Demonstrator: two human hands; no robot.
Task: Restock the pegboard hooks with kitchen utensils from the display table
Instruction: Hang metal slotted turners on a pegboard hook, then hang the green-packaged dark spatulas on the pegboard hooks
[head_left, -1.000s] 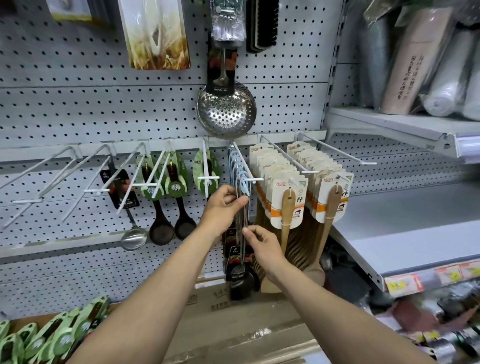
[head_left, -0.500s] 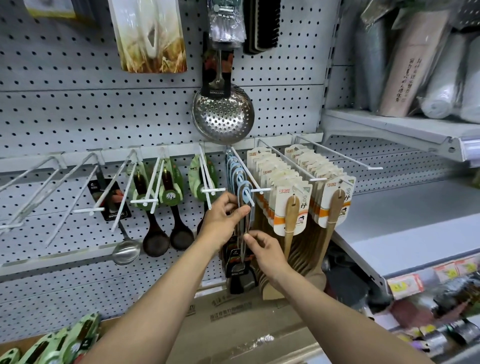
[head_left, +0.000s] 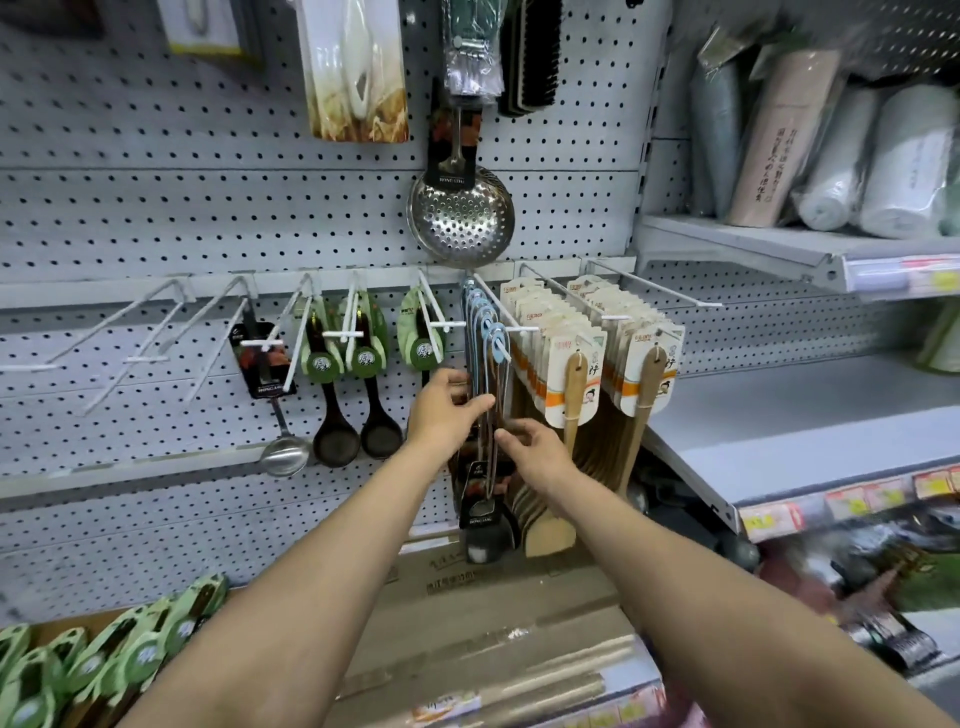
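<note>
Head view: both your hands (head_left: 447, 410) (head_left: 535, 452) grip blue-looped utensils (head_left: 485, 395) on one hook (head_left: 506, 317); left hooks (head_left: 150, 332) remain empty.

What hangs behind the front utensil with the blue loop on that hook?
Behind the front blue loop more blue loops hang in a row on the hook. Their handles and heads are mostly covered by the front one and both hands.

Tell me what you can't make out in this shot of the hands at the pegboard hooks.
Head view only:
- Blue-looped utensils: lower handles covered by the left hand and right hand.
- Wooden spatulas: rear ones hidden behind the front cards.
- Shelf price labels: print blurred.
- Green-carded spoons: cut off by the bottom-left edge.
</note>
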